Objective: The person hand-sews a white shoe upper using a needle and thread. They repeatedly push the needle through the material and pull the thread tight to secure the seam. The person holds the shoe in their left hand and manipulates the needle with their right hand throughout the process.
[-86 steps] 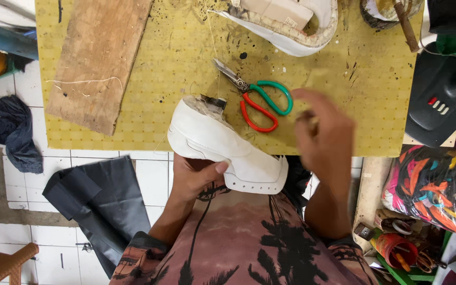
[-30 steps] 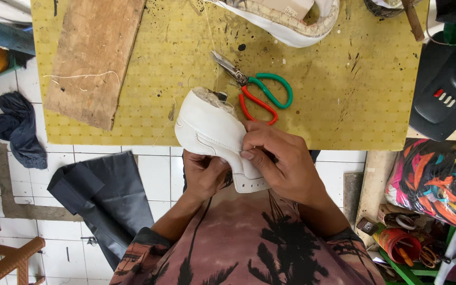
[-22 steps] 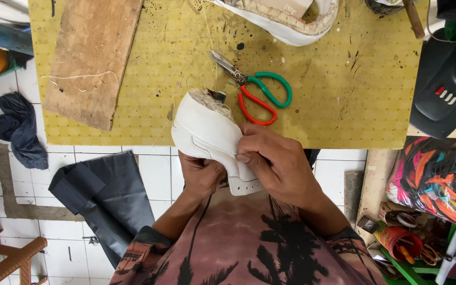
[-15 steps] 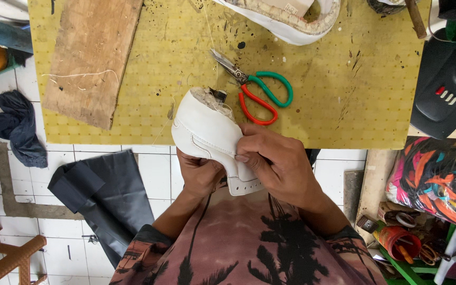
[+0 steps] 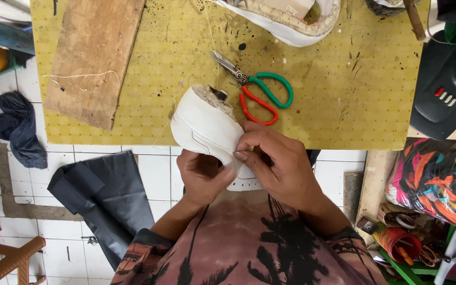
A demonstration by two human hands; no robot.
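Note:
A white shoe upper (image 5: pixel 204 124) on a last sits at the near edge of the yellow perforated table (image 5: pixel 323 95). My left hand (image 5: pixel 202 174) cups it from below. My right hand (image 5: pixel 275 161) lies over its right side, fingertips pinching the white material near the edge. A thin thread runs up from the shoe across the table. Scissors (image 5: pixel 257 89) with one red and one green handle lie just beyond the shoe, blades pointing up and left.
A worn wooden board (image 5: pixel 93 58) lies on the table's left. Another white shoe (image 5: pixel 291 21) rests at the far edge. A black machine (image 5: pixel 447 89) stands at right, colourful fabric (image 5: pixel 434 179) below it. Dark cloth pieces (image 5: pixel 101 195) lie on the tiled floor.
Earlier my right hand hovered open beside the scissors; it has since come down onto the shoe. Over the last second both hands stay on the shoe with only slight finger shifts.

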